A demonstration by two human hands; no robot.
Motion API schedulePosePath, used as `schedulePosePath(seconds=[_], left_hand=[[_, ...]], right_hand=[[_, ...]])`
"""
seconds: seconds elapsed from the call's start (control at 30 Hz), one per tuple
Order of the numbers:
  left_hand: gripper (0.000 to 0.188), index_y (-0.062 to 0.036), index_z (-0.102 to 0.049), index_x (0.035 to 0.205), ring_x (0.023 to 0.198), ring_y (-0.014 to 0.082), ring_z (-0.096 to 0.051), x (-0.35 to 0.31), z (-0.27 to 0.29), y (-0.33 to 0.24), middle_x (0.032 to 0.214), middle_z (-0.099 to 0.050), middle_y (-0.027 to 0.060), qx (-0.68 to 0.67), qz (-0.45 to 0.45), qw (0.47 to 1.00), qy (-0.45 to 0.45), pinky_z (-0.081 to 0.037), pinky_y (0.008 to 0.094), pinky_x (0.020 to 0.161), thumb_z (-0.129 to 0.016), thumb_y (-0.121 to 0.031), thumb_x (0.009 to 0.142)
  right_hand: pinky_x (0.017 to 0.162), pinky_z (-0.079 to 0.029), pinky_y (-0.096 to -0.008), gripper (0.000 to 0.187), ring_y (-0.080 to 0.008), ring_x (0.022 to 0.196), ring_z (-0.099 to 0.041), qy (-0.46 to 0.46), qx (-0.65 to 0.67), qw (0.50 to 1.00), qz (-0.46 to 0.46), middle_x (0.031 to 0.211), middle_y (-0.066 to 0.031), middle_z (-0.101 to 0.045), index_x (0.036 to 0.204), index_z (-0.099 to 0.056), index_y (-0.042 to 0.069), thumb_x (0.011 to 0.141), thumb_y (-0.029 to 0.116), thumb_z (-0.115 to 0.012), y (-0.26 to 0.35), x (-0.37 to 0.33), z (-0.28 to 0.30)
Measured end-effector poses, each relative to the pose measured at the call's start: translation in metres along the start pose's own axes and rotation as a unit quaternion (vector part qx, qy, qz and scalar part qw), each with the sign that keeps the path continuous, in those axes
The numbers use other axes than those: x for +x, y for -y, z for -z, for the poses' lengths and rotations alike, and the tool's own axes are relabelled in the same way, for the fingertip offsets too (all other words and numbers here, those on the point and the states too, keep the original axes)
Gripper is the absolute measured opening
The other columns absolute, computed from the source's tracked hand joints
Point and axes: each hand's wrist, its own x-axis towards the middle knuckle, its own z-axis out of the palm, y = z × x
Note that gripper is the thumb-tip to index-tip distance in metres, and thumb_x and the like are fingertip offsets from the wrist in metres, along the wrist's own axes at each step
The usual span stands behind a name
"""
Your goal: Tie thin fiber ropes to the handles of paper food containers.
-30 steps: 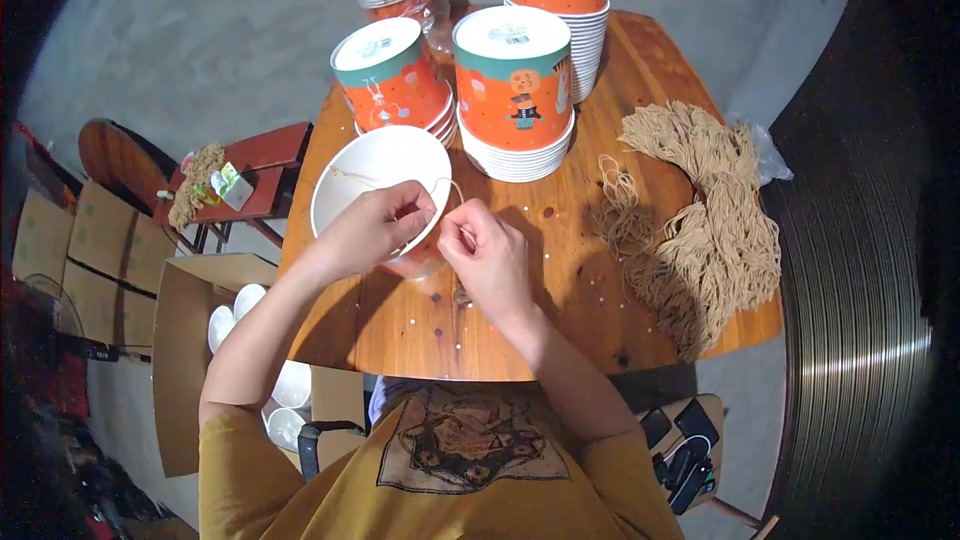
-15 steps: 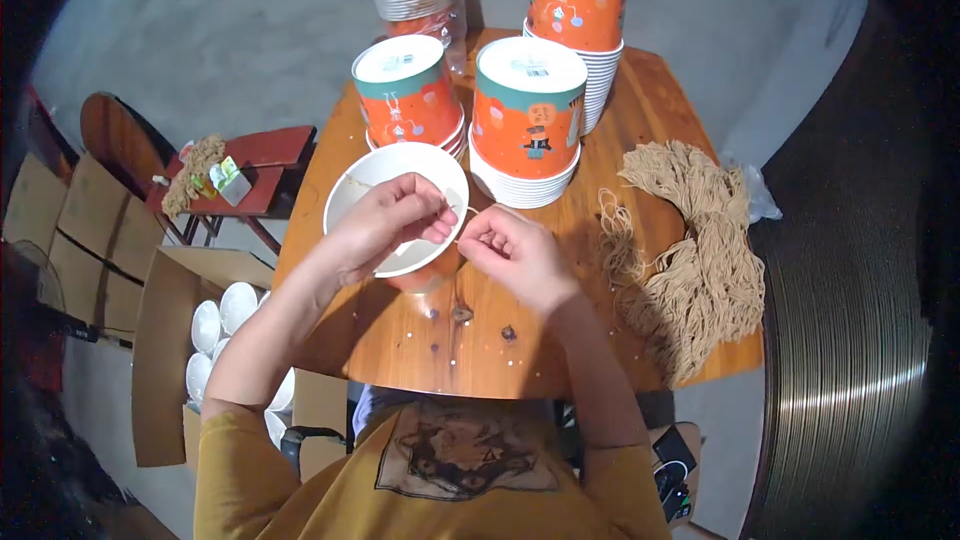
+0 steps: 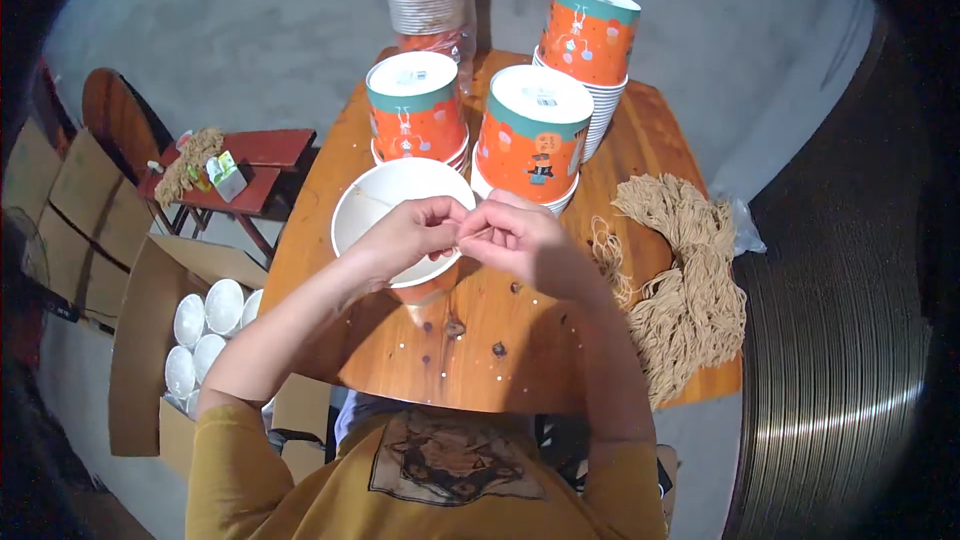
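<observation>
A person's left hand (image 3: 420, 233) and right hand (image 3: 518, 237) meet at mid-frame, thumbs and fingertips pinched closed on a thin tan strand (image 3: 482, 234), at the rim of a white-lined tub (image 3: 362, 224). Upper centre, an upturned orange tub (image 3: 528, 145) bears a barcode label (image 3: 543, 100), its print illegible.

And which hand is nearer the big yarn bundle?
The right hand: it is left of the yarn bundle, with some table between them. The left hand is farther left, by the bowl's rim.
</observation>
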Motion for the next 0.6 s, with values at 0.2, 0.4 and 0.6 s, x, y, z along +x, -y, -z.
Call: schedulePosePath(seconds=[0.2,0.4,0.6], left_hand=[[0.014,-0.0017,-0.055,0.098,0.078,0.0074,-0.054,0.001,-0.005,-0.001,0.088,-0.056,0.0014,-0.002,-0.007,1.0,-0.01,-0.047,0.0231,0.072,-0.062,-0.01,0.089],[0.008,-0.0021,-0.059,0.093,0.072,0.0073,-0.052,0.002,-0.002,0.001,0.082,-0.058,0.0006,-0.033,0.031,0.999,0.009,-0.043,0.0211,0.066,-0.06,-0.008,0.088],[0.007,-0.0034,-0.061,0.091,0.068,0.0054,-0.049,0.006,-0.005,0.0,0.079,-0.058,-0.0018,-0.059,0.018,0.998,0.033,-0.041,0.0193,0.062,-0.059,-0.01,0.089]], right_hand=[[0.059,-0.038,-0.0205,0.01,-0.0049,0.067,-0.045,-0.035,-0.033,0.998,-0.032,0.08,0.0016,-0.049,0.093,-0.065,0.005,0.085,0.011,-0.066,-0.002,0.007,0.001],[0.059,-0.039,-0.0221,0.011,-0.0073,0.065,-0.047,-0.059,-0.014,0.997,-0.043,0.079,-0.0003,-0.049,0.091,-0.064,0.005,0.085,0.014,-0.065,-0.016,0.006,0.001],[0.057,-0.039,-0.0227,0.011,-0.0069,0.063,-0.047,-0.074,0.039,0.993,-0.078,0.075,-0.0005,-0.05,0.089,-0.062,0.004,0.086,0.014,-0.062,-0.024,0.005,0.0]])
